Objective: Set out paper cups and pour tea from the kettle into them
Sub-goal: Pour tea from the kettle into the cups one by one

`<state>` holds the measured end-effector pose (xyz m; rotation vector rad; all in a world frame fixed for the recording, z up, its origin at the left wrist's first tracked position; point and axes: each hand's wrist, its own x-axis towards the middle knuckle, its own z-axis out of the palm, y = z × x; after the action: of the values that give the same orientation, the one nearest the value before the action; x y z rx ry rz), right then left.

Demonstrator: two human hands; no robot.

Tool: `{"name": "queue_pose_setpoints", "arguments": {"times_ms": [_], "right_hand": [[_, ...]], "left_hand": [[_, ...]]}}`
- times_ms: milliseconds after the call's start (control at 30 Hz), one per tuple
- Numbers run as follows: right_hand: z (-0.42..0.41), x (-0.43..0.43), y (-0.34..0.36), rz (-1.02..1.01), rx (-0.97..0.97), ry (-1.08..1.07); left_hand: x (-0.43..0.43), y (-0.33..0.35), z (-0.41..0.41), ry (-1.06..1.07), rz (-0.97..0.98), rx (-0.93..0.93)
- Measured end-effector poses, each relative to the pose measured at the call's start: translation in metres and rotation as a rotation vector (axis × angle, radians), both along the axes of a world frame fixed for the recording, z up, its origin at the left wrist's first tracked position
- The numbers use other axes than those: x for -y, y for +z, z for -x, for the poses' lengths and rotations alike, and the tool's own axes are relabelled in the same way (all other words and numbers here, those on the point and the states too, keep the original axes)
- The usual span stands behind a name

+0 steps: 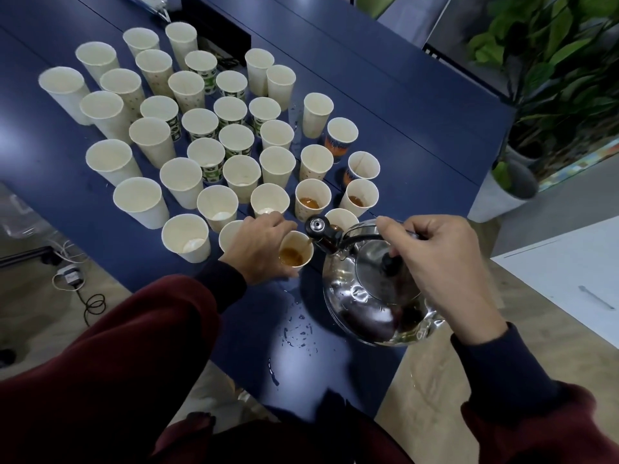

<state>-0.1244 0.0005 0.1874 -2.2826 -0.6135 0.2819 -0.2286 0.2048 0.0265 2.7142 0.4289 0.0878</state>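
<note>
A shiny steel kettle (368,296) is tilted to the left over the near edge of the blue table (385,105). My right hand (432,262) grips its black handle from above. Its spout sits at the rim of a paper cup (296,252) that holds amber tea, and a thin stream runs into it. My left hand (258,249) wraps around that cup's left side. Two cups with tea (312,202) (358,197) stand just behind, and a third (340,219) is partly hidden by the spout. Several empty paper cups (181,182) fill the table to the left and back.
Drops and a small puddle (299,333) lie on the table in front of the kettle. Potted plants (552,61) stand at the far right. A white surface (569,279) lies to the right. Cables and a plug (72,279) lie on the floor at the left.
</note>
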Motion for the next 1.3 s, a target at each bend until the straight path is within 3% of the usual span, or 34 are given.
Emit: {"name": "queue_pose_setpoints", "arguments": {"times_ms": [200, 433, 767, 1300], "right_hand": [[-0.001, -0.002, 0.004, -0.109, -0.059, -0.031], [-0.004, -0.022, 0.022, -0.225, -0.054, 0.037], [-0.004, -0.06, 0.024, -0.208, 0.01, 0.192], [-0.006, -0.081, 0.011, -0.068, 0.077, 0.313]], "left_hand": [[-0.006, 0.002, 0.018, 0.049, 0.033, 0.122], [-0.01, -0.002, 0.049, 0.316, 0.094, 0.299], [-0.006, -0.013, 0.061, 0.402, 0.126, 0.177], [-0.008, -0.022, 0.062, 0.406, 0.137, 0.185]]}}
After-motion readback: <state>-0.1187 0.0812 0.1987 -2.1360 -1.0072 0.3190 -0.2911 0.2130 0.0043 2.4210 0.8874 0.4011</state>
